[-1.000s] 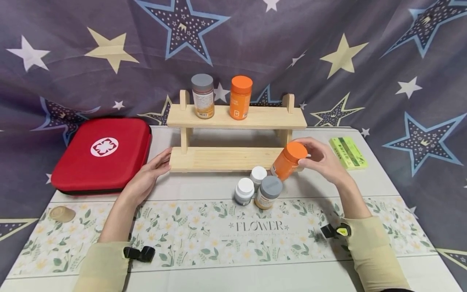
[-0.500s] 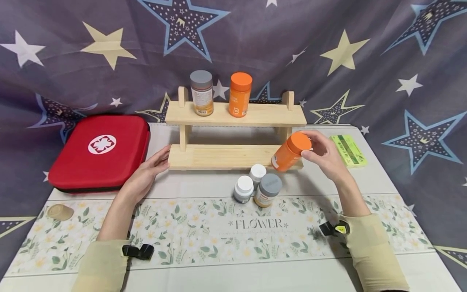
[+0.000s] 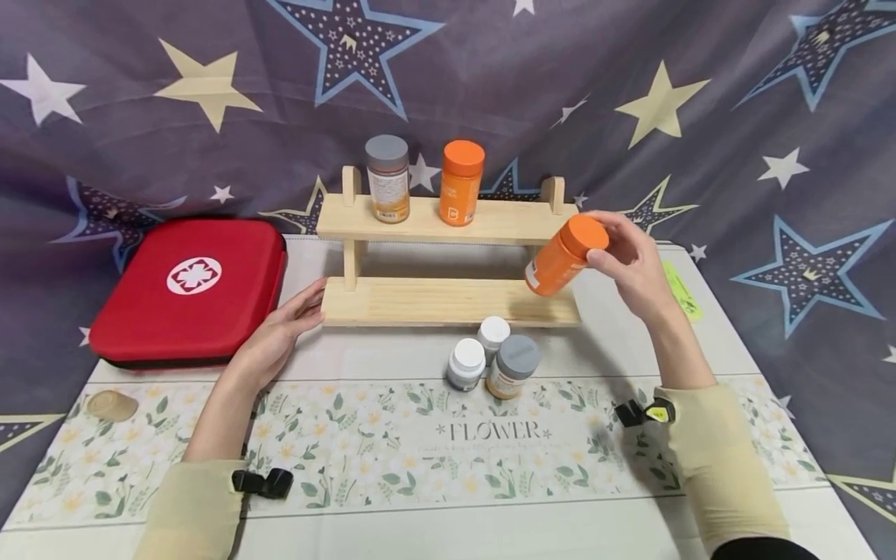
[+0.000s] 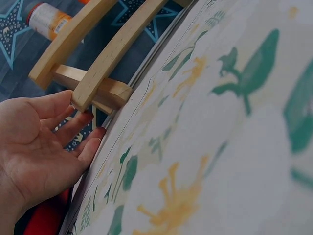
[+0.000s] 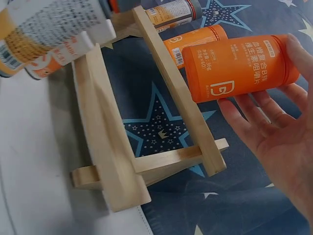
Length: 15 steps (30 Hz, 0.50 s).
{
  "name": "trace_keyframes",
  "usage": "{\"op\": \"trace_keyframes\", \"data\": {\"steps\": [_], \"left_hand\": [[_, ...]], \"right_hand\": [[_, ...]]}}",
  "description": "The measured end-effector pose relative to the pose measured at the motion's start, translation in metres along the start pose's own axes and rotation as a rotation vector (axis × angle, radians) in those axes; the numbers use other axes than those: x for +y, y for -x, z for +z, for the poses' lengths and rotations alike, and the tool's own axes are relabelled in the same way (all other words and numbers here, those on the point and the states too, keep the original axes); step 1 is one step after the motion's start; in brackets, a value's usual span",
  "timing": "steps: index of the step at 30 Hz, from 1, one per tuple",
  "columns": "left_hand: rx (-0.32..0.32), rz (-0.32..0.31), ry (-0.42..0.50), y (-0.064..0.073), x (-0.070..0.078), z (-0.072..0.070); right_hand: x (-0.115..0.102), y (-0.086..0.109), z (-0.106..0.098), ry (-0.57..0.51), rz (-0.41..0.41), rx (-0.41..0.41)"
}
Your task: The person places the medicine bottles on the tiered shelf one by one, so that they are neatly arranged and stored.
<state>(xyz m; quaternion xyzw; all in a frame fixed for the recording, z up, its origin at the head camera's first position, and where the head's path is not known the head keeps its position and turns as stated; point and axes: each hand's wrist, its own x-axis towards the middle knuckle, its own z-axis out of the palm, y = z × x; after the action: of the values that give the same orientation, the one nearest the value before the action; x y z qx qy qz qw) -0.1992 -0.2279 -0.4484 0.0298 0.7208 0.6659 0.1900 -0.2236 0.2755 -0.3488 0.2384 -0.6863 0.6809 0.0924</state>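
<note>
Head view: orange bottle was in the right grip, pinched near the cap between thumb and fingers. Long axis leaned: cap up and right into the grip, base down and left. So the bottle lay on the person's left side of that grip, in front of the rack's right end, seen between upper shelf and lower shelf. Right grip was much the nearer; left grip was well apart, at the lower shelf's left end. Second orange bottle stood upright on the upper shelf, left of the held one.

Left wrist view: thumb touched the lower shelf's end, other fingers loosely extended just beside it. No bottle in that grip.

Right wrist view: label faced the camera, cap toward the palm, base pointing away from it. That base was the end to watch, I'd say: it led, and the tilt needed taking out before the bottle could stand. It overlapped the upper shelf's edge from this angle, so depth gap was hard to judge.
</note>
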Motion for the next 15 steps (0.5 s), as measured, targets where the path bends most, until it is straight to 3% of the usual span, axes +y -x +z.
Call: {"op": "trace_keyframes", "data": {"steps": [9, 15], "left_hand": [[-0.001, 0.006, -0.004, 0.0, 0.0, 0.0], [-0.001, -0.003, -0.007, 0.001, 0.001, -0.001]], "right_hand": [[-0.004, -0.03, -0.001, -0.059, -0.001, 0.025], [-0.005, -0.054, -0.004, -0.036, 0.036, 0.041]]}}
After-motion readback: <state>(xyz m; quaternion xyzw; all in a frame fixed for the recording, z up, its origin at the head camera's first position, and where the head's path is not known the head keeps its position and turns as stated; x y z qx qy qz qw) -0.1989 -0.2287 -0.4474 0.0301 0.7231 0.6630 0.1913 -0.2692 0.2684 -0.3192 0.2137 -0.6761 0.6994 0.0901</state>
